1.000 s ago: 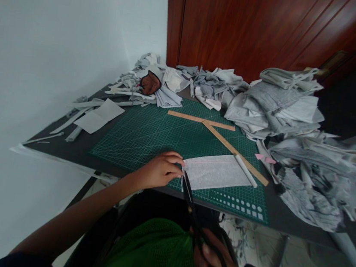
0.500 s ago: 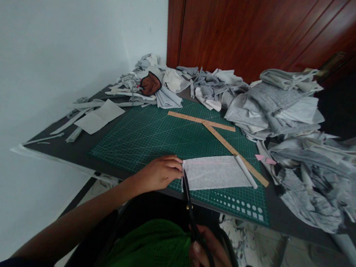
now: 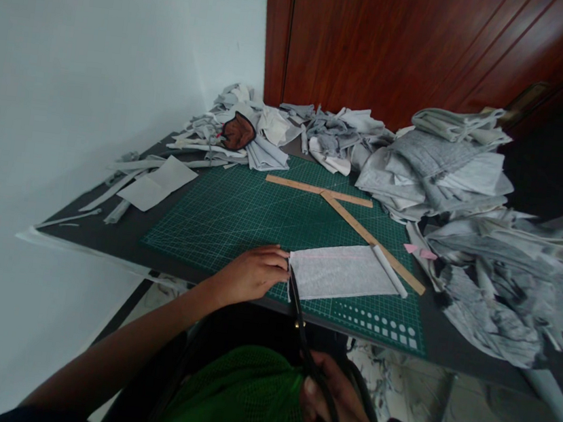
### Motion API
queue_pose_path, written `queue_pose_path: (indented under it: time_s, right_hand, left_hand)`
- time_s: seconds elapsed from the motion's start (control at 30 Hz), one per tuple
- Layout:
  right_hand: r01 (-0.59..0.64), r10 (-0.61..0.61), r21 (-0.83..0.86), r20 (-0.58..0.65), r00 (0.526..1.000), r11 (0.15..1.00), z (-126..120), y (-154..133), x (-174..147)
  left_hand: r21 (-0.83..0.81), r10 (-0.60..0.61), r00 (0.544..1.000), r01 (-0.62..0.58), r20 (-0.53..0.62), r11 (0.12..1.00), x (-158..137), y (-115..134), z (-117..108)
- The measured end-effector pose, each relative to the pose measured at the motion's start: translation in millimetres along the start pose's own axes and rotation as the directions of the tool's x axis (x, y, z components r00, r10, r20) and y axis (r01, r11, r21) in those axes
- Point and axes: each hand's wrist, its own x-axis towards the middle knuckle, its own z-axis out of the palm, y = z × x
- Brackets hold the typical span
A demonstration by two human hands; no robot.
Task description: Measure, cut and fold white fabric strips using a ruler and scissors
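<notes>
A light grey piece of fabric (image 3: pixel 340 273) lies flat near the front of the green cutting mat (image 3: pixel 240 213), a rolled strip along its right end. My left hand (image 3: pixel 253 272) rests on the mat, its fingertips pinched on the fabric's left edge. In my right hand (image 3: pixel 339 410) are black scissors (image 3: pixel 300 324) held by the handles, below the table edge. Their blades point away from me and lie along the fabric's left edge, beside my left fingertips. Whether the blades are parted is hard to see.
Two wooden rulers (image 3: pixel 347 218) lie crossed behind the fabric. Heaps of grey cloth (image 3: pixel 430 168) line the back and right. A brown piece with dark trim (image 3: pixel 238 132) sits among scraps at the back left. Pink bits (image 3: pixel 427 254) lie right of the rulers. A white wall (image 3: pixel 97 79) borders the left.
</notes>
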Motion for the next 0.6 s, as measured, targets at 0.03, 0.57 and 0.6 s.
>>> queue_pose_path:
  time_s: [0.03, 0.57, 0.6]
  right_hand:
    - [0.001, -0.001, 0.011, 0.001, 1.0, 1.0, 0.3, -0.2, -0.2]
    - [-0.012, 0.012, 0.003, -0.026, 1.0, 1.0, 4.0, -4.0, -3.5]
    - [-0.009, 0.009, -0.001, -0.022, 1.0, 1.0, 4.2, -4.1, -3.8]
  left_hand:
    - [0.006, -0.002, 1.0, 0.002, 0.002, 1.0, -0.1, 0.1, 0.1]
    - [0.034, 0.027, 1.0, -0.027, -0.004, 0.999, -2.0, -1.8, 1.6]
    - [0.04, 0.026, 1.0, -0.026, -0.005, 0.999, -2.5, -2.2, 2.2]
